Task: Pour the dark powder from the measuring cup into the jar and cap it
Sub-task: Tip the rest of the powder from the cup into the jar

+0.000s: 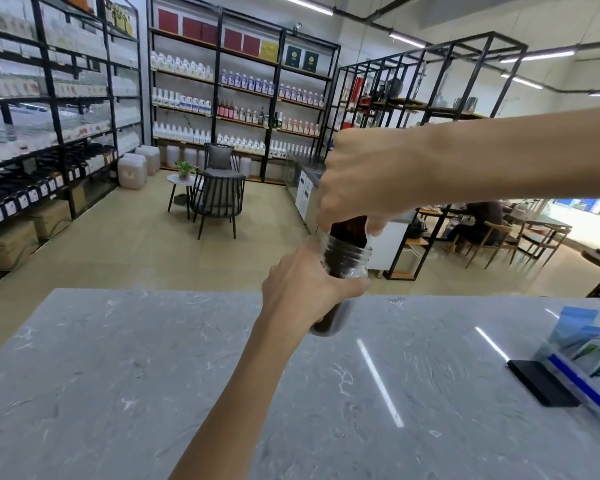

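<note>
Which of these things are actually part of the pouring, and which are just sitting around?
In use: glass jar, held by left hand; measuring cup of dark powder, tipped by right hand.

Lying about: black pad, clear box of packets, both on the counter.

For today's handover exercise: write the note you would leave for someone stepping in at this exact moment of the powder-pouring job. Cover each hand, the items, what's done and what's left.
Left hand: wrapped around the jar, holding it tilted above the grey marble counter.
Right hand: gripping the measuring cup, tipped mouth-down into the jar's open neck.
Done: dark powder already sits in the jar's bottom; the pour is under way.
Left: empty the cup, set it down, cap the jar. No cap is visible in this view, so locate it first.
</note>
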